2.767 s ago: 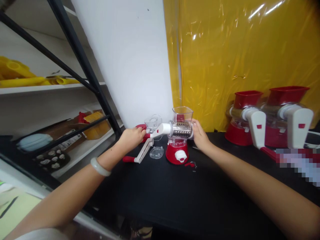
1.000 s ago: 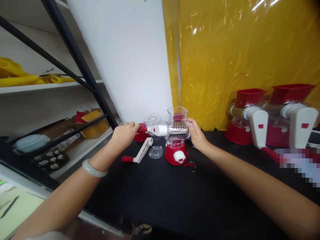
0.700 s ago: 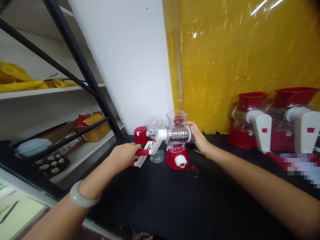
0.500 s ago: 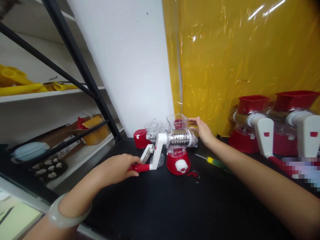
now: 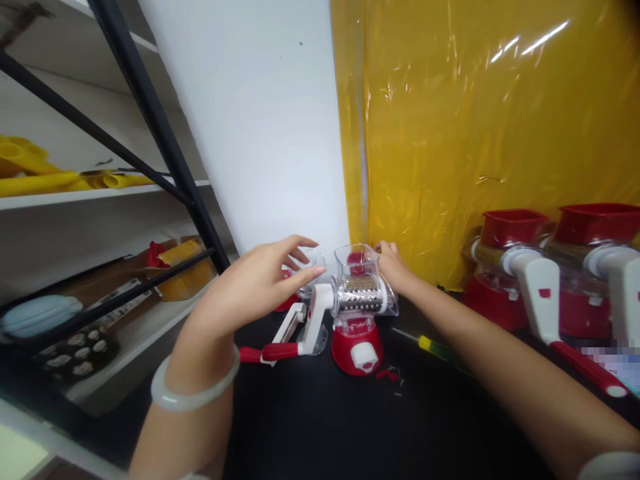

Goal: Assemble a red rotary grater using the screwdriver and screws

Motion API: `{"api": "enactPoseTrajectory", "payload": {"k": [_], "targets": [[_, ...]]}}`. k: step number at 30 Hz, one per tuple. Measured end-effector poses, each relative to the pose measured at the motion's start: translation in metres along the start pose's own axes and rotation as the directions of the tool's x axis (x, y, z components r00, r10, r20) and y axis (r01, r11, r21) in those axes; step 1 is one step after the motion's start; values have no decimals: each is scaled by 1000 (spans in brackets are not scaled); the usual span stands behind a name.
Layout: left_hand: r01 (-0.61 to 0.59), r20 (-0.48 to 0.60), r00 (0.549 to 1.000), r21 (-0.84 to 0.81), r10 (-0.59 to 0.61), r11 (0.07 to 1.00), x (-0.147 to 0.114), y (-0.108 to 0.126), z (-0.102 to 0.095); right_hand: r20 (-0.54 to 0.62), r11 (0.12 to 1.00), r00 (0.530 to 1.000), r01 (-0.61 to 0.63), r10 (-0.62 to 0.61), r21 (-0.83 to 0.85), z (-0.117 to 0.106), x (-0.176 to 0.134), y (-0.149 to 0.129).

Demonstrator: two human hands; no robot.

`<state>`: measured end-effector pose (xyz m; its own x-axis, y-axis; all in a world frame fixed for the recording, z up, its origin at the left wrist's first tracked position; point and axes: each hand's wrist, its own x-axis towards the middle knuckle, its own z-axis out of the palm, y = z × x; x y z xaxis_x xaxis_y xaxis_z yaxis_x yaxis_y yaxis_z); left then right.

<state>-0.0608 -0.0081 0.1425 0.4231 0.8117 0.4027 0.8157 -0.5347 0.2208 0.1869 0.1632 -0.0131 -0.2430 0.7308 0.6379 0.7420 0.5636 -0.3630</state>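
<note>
A rotary drum grater [image 5: 357,307] stands upright on the black table, with a clear hopper, a perforated metal drum and a red base. Its white crank [image 5: 314,320] with a red handle sticks out to the left. My left hand [image 5: 265,280] is raised above the crank, fingers apart and holding nothing. Behind the hopper's right side is my right hand [image 5: 393,267], its fingers bent together; what they hold, if anything, is hidden. A red piece [image 5: 356,262] shows through the hopper. A second white crank [image 5: 287,333] lies beside the first.
A yellow-green screwdriver [image 5: 435,347] lies right of the grater, near small red bits [image 5: 387,375]. Two more red graters [image 5: 510,267] stand at the right. A black-framed shelf [image 5: 175,167] rises at the left; yellow sheeting [image 5: 475,120] hangs behind.
My left hand has let go of the red crank handle and risen toward the hopper. My right hand has moved in behind the hopper, its fingers now bent. The view has shifted slightly.
</note>
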Motion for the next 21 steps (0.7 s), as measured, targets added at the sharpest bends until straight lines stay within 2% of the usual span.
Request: {"api": "enactPoseTrajectory", "payload": {"k": [3, 6, 9, 12, 15, 17, 21], "targets": [[-24, -134, 991, -67, 14, 997, 15, 11, 8, -41, 999, 999, -34, 33, -16, -5, 10, 0], [-44, -262, 965, -104, 16, 994, 27, 19, 18, -210, 998, 977, -36, 44, 42, -22, 22, -5], [-68, -348, 937, -133, 18, 989, 35, 24, 27, -424, 992, 905, 19, 36, 125, -53, 30, -23], [-94, -400, 916, -162, 22, 982, 37, 27, 34, -582, 957, 813, 172, -6, 231, -89, 27, -53], [-116, -415, 910, -207, 20, 971, 36, 28, 40, -653, 923, 755, 291, -58, 254, -114, 12, -88], [-136, -407, 913, -246, 25, 960, 36, 28, 44, -678, 915, 729, 333, -96, 228, -121, 1, -106], [-183, -408, 911, -283, 55, 942, 39, 27, 50, -650, 904, 741, 380, -171, 195, -116, -10, -122]]}}
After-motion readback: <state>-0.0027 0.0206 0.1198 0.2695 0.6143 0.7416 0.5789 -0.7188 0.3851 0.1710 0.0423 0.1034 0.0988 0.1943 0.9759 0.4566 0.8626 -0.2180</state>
